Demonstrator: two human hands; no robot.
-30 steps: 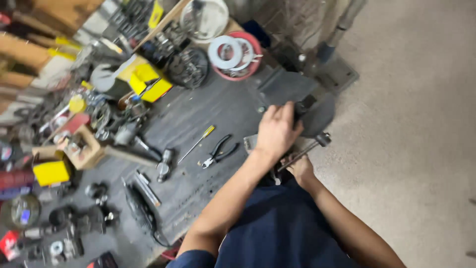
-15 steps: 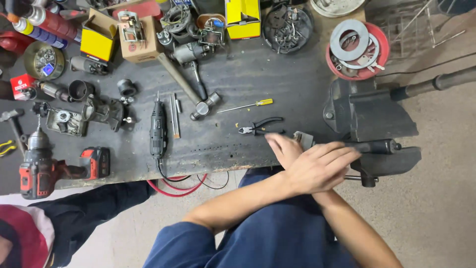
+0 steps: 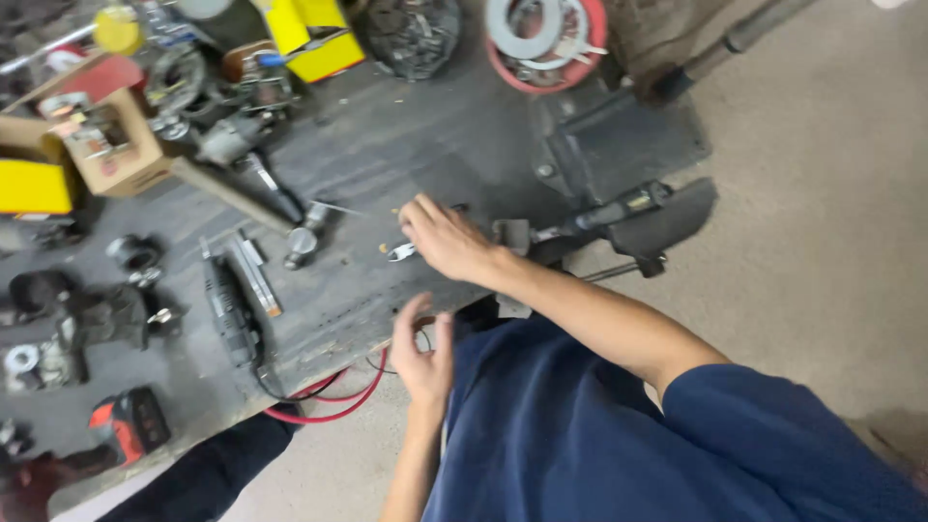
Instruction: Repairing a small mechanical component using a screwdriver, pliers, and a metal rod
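The pliers (image 3: pixel 401 251) are being covered by the right hand (image 3: pixel 447 240) on the dark workbench (image 3: pixel 406 155), near its front edge; only one metal tip is being shown at the fingers, so whether the hand has closed around them cannot be told. One view is being offered, from the head camera looking down.

The left hand (image 3: pixel 425 353) is being held just off the bench edge, fingers loosely spread and curled, with nothing in it. Two hands are being counted in all, both belonging to one person in a blue shirt.

Just right of the right hand, one bench vise (image 3: pixel 619 217) is being seen. To the left, one black rotary tool (image 3: pixel 227 314) is lying with one red cable (image 3: pixel 329 406) looping below the edge. One hammer (image 3: pixel 242 188) is lying aslant behind it. Two yellow boxes (image 3: pixel 309 43) are being counted, one at the back and one at the far left, beside one cardboard box (image 3: pixel 121 150). One red tray of rings (image 3: pixel 546 39) is sitting at the back. One red and black cordless drill (image 3: pixel 126 425) is lying at the lower left.
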